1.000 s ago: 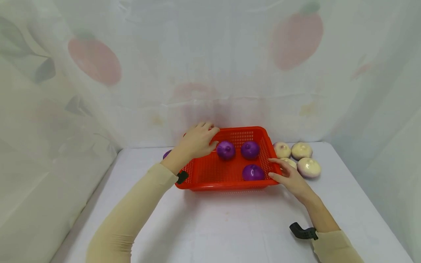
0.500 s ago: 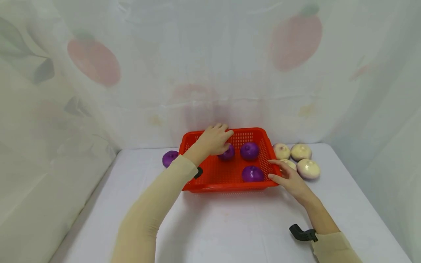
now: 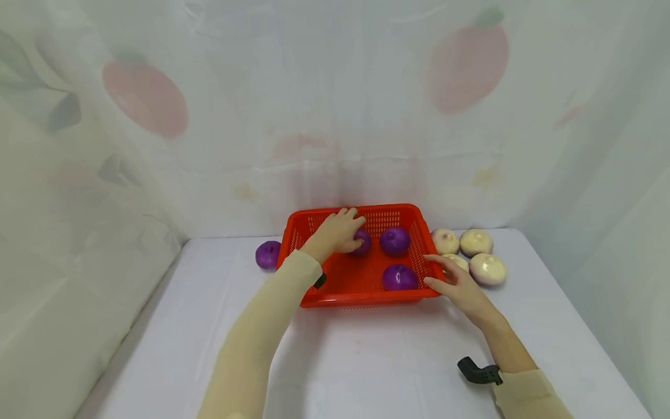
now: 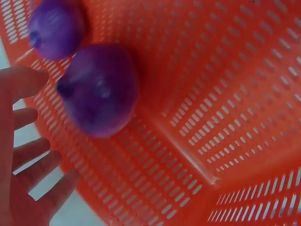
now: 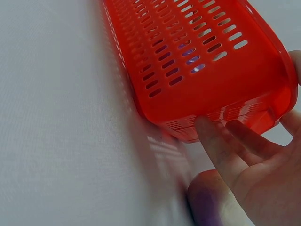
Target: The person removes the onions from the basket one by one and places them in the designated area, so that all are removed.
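Observation:
A red plastic basket (image 3: pixel 369 299) with slotted walls stands on the white-covered table and contains several purple onions. My left hand (image 3: pixel 339 231) reaches inside it, beside the back-middle purple onion (image 3: pixel 362 241), which it partly hides in the head view. In the left wrist view its fingers are spread, with a gap to the nearest purple onion (image 4: pixel 101 89). At the basket's right end, my right hand (image 3: pixel 463 288) grips the rim; in the right wrist view fingers lie against the outer wall. Two other purple onions (image 3: pixel 395 241) (image 3: pixel 400 277) sit in the right half.
One purple onion (image 3: pixel 268 255) lies outside the basket on the left. Several cream-coloured, onion-shaped vegetables (image 3: pixel 488 269) with purplish sides cluster on the right. A white patterned curtain (image 3: pixel 335 116) rises behind the table (image 3: pixel 387 361).
My left hand has moved right, from above the basket's left part to the back-middle onion, and its fingers have dipped slightly. The right hand has stayed on the rim.

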The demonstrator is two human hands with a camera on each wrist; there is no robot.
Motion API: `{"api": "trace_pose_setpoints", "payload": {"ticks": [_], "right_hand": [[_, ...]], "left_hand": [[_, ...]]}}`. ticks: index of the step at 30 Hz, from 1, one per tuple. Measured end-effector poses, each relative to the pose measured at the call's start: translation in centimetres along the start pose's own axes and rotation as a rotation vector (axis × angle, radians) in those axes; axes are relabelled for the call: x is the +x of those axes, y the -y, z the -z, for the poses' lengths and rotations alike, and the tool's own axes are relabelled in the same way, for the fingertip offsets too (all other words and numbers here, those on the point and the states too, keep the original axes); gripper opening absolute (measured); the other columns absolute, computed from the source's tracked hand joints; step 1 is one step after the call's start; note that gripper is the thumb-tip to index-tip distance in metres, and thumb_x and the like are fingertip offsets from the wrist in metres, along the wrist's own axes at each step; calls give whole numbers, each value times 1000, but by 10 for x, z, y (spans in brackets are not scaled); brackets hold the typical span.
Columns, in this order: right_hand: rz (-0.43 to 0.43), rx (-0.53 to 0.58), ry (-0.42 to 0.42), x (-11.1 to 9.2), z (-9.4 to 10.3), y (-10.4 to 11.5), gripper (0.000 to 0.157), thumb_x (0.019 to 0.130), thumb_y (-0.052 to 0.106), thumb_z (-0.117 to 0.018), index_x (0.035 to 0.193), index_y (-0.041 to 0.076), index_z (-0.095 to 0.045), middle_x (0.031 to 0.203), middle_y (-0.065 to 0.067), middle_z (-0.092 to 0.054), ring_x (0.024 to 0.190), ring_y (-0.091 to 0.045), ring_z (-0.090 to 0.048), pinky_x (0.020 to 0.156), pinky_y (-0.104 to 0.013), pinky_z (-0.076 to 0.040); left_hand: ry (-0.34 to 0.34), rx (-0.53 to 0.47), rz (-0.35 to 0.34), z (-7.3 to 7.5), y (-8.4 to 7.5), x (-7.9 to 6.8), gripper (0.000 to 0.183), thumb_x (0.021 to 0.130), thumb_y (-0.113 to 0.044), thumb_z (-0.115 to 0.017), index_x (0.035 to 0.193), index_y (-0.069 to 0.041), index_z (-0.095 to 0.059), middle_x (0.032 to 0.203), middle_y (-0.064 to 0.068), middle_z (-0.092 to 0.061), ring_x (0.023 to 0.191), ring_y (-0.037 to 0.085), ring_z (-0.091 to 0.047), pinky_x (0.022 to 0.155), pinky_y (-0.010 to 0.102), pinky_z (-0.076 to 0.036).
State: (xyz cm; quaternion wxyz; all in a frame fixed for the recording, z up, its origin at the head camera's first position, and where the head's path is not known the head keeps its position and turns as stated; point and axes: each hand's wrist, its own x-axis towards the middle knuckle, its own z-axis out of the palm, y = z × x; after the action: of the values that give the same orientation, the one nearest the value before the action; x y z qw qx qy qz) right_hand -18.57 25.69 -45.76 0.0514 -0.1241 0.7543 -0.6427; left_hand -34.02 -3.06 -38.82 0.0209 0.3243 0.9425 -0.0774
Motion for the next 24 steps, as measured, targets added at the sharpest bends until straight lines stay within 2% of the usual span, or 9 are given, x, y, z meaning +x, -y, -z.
{"api": "trace_pose_setpoints", "payload": {"ticks": [5, 11, 17, 24], "right_hand": [[5, -1, 1, 1, 1, -1, 56, 100, 17, -65, 149, 2, -42, 152, -23, -39, 133, -41, -43, 92, -20, -51], [-8, 11, 7, -1, 0, -3, 57, 100, 17, -65, 150, 2, -41, 152, -22, -37, 132, -40, -42, 91, -21, -52], [-11, 12, 11, 0, -1, -4, 57, 100, 18, -65, 150, 3, -41, 152, -22, -37, 132, -41, -43, 91, -22, -53], [-2, 2, 13, 1, -1, -3, 57, 101, 19, -64, 150, 3, -41, 154, -22, -36, 134, -42, -41, 93, -21, -51]], "left_hand": [[29, 26, -40, -14, -8, 8, 55, 97, -42, -64, 146, -20, -52, 146, 10, -45, 134, 30, -43, 110, 49, -41], [76, 38, -24, -26, -16, 10, 56, 94, -41, -70, 146, -25, -54, 145, 8, -45, 133, 29, -43, 107, 46, -44], [113, -6, 16, -26, -18, 6, 64, 92, -40, -74, 149, -26, -51, 144, 7, -47, 132, 27, -44, 105, 45, -47], [116, -20, 20, -22, -15, 7, 68, 90, -42, -75, 150, -25, -49, 144, 8, -47, 131, 27, -45, 100, 44, -51]]}}
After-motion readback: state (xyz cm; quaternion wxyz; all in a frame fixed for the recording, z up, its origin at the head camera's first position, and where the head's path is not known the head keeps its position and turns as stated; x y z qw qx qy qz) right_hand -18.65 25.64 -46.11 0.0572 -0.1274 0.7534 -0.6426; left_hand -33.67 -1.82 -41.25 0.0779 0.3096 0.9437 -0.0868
